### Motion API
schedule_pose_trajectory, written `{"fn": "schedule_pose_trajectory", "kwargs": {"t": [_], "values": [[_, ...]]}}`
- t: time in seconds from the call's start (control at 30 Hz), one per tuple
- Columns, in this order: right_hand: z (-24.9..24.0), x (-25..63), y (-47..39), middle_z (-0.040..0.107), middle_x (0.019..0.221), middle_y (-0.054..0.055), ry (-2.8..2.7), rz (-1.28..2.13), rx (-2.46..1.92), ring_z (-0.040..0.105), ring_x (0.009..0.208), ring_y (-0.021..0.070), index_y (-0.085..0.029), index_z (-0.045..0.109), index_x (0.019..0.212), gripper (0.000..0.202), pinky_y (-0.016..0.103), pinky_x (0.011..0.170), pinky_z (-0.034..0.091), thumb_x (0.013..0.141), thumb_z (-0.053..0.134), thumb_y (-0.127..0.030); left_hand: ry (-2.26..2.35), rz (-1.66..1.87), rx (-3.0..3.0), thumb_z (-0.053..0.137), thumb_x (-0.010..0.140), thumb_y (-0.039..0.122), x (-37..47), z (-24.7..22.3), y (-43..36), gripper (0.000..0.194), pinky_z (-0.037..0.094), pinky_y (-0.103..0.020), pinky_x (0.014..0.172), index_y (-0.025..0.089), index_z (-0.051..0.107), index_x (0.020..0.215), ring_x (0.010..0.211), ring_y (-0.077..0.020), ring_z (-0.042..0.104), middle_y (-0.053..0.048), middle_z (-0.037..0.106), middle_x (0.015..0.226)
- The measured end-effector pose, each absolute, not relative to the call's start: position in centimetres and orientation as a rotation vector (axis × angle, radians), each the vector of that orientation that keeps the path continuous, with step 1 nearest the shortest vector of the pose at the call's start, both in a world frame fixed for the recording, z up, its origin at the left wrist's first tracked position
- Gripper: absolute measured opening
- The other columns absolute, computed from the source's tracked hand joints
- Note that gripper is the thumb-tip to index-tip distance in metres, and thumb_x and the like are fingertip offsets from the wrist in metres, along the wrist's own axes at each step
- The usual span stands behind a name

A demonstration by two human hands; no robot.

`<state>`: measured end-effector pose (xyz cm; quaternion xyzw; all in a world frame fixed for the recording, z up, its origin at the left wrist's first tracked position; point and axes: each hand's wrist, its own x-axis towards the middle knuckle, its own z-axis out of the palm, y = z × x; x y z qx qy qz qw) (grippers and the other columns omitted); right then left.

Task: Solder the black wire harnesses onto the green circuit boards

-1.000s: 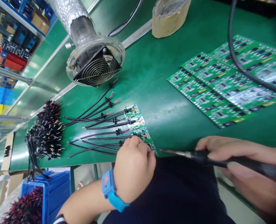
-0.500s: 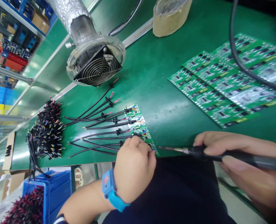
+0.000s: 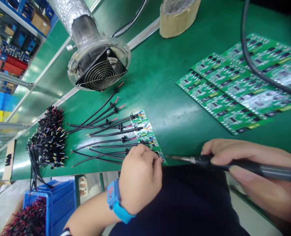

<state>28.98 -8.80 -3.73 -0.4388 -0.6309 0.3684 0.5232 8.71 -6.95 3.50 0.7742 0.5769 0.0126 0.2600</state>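
Note:
My left hand (image 3: 141, 175), with a blue wrist strap, is closed at the near end of a narrow strip of green circuit board (image 3: 149, 135). What its fingers pinch is hidden beneath them. Black cables (image 3: 111, 141) with coloured wire ends lie across the strip and stretch to the left. My right hand (image 3: 236, 155) is wrapped round a black soldering iron (image 3: 263, 168). The iron's metal tip points left, close to the strip's near corner beside my left fingers; whether it touches the board I cannot tell.
A fan (image 3: 103, 73) on a foil duct hangs at the upper left. Bundled cables (image 3: 49, 139) lie at left, above a blue bin (image 3: 61, 206). Larger circuit panels (image 3: 230, 90) lie at right under a dark cord (image 3: 252, 62). A tape roll (image 3: 178, 19) stands at the back.
The soldering iron and my right hand have shifted slightly left in the view, as have my left hand and the fan. Both hands keep nearly the same pose.

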Motion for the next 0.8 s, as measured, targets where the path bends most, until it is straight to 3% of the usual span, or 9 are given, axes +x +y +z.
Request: {"fn": "schedule_pose_trajectory", "kwargs": {"t": [0.13, 0.57, 0.8], "values": [[-3.3, 28.8, -8.3, 0.062, 0.074, 0.002, -1.568, 0.831, -1.05, 0.061, 0.069, 0.0143, -0.024, 0.058, 0.081, 0.011, 0.023, 0.058, 0.051, 0.084, 0.047, -0.024, 1.552, 0.103, 2.064, 0.047, 0.085, 0.016, 8.6, 3.2, -7.1, 0.016, 0.046, -0.033, 0.071, 0.015, 0.06, 0.076, 0.076, -0.0181, 0.052, -0.004, 0.055, 0.077], [-3.0, 28.6, -8.2, 0.062, 0.076, 0.003, -1.566, 0.842, -1.063, 0.061, 0.068, 0.0146, -0.024, 0.058, 0.082, 0.012, 0.023, 0.057, 0.051, 0.084, 0.046, -0.023, 1.606, 0.154, 2.127, 0.046, 0.086, 0.017, 8.5, 2.4, -7.6, 0.016, 0.045, -0.033, 0.07, 0.015, 0.059, 0.077, 0.076, -0.0183, 0.052, -0.005, 0.056, 0.078], [-3.1, 28.5, -8.5, 0.064, 0.073, 0.003, -1.504, 0.881, -1.119, 0.062, 0.067, 0.0162, -0.026, 0.061, 0.079, 0.013, 0.026, 0.057, 0.052, 0.084, 0.05, -0.032, 1.632, 0.111, 2.169, 0.047, 0.086, 0.016, 8.6, 2.6, -7.7, 0.015, 0.046, -0.035, 0.068, 0.015, 0.058, 0.076, 0.075, -0.019, 0.053, -0.005, 0.057, 0.078]]}}
